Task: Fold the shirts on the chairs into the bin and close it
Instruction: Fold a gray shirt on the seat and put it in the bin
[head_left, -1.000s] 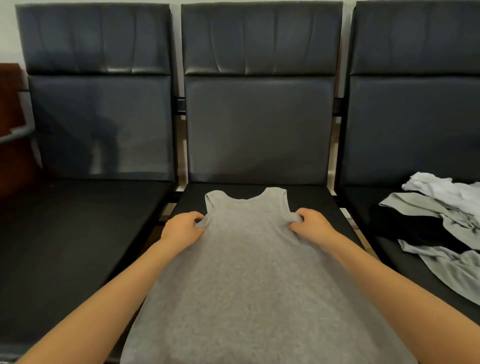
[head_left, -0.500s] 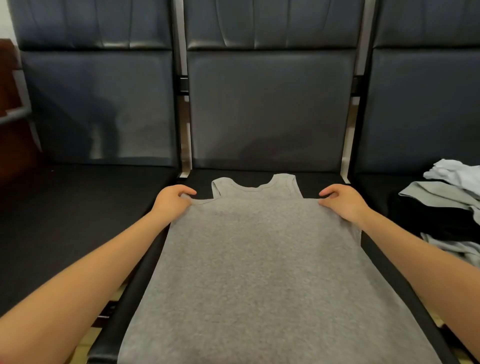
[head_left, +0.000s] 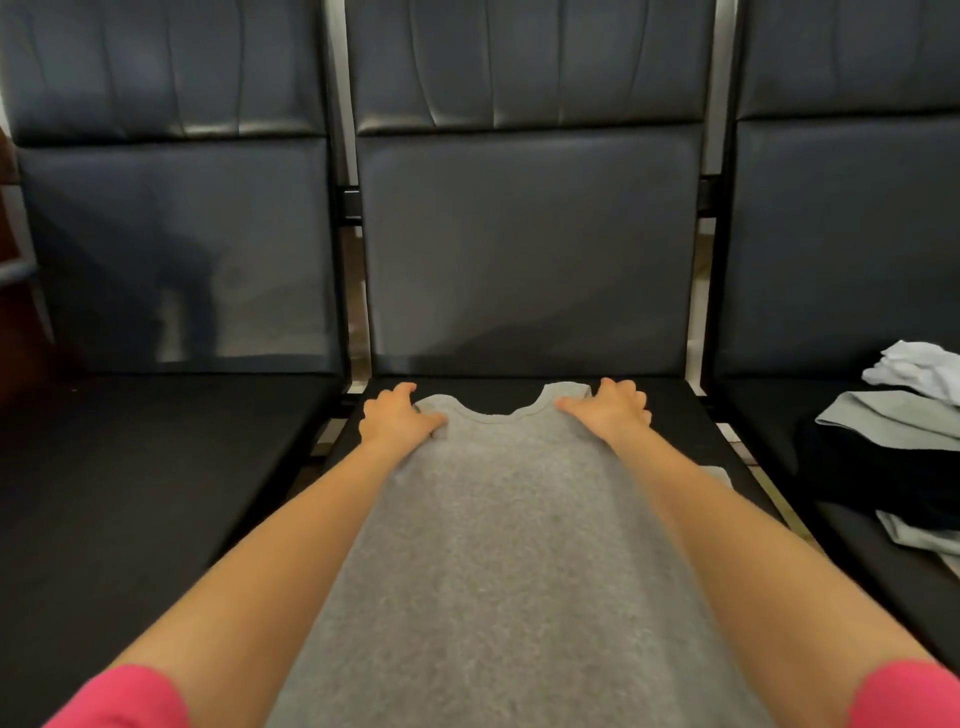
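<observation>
On the middle dark leather chair seat, a grey sleeveless knit shirt lies flat, neckline toward the backrest and its hem running off the bottom edge of the view. The left hand rests on the shirt's left shoulder strap, fingers loosely spread and partly over the seat beside the fabric; its grip is relaxed and clasps nothing. The right hand presses flat on the right shoulder strap with straight, spread fingers, likewise clasping nothing. Both bare forearms lie along the shirt's long edges, with pink sleeves showing at the lower corners. To the right, on the neighbouring chair seat, sits a loose pile of white, pale grey and black garments, well apart from the hands. The left chair seat is dark too.
</observation>
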